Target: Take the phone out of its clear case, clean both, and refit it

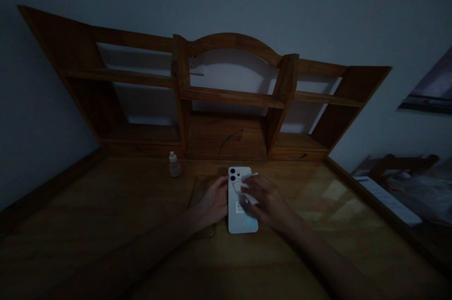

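A white smartphone (pixel 243 224) lies or is held back side up over the desk, its camera lenses at the far end and a small label on its back. My left hand (pixel 213 201) grips it along the left edge, with a fingertip near the lenses. In my right hand (pixel 264 198), a thin white cloth or tissue (pixel 252 198) is pinched and pressed on the phone's back. Partly covered by my left hand, a flat dark rectangular thing (pixel 198 188) lies on the desk; its kind is unclear.
A small clear bottle with a white cap (pixel 174 168) stands left of the phone. Behind is a wooden shelf unit (pixel 231 97) against the wall, with a wall socket (pixel 193 61). To the right, beyond the desk (pixel 106 224), are a white panel (pixel 388 201) and a chair back (pixel 406 162).
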`<state>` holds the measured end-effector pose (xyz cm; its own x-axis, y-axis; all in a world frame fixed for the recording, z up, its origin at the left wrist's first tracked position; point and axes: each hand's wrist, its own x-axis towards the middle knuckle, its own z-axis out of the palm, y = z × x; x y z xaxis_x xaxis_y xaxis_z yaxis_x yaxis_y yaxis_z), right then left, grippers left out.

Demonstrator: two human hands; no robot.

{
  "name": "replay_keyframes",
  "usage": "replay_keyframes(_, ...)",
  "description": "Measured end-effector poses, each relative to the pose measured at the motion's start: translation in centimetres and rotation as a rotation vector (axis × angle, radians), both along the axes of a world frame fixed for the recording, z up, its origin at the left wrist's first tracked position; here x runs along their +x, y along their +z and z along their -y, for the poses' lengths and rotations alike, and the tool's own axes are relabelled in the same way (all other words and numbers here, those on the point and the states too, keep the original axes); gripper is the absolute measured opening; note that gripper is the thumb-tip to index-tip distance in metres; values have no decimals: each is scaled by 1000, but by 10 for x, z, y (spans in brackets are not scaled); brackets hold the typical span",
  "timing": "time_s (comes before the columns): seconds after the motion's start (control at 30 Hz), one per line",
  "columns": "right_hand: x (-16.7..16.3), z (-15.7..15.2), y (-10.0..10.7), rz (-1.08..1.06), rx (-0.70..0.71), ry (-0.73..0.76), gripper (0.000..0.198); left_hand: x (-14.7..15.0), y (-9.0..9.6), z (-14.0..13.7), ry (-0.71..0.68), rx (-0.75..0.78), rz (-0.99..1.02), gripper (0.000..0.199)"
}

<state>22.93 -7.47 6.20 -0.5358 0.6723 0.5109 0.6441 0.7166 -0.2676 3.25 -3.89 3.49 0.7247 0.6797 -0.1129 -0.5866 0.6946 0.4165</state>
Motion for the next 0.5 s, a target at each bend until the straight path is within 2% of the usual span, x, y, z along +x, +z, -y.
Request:
replay_keyframes(0.23, -2, 5, 4, 79, -22, 44, 18, -1, -6, -3, -13, 33, -3, 36)
replay_keyframes(0.5, -3, 5, 7, 122, -139, 136, 21, -1, -9, -3, -26, 48, -12, 38)
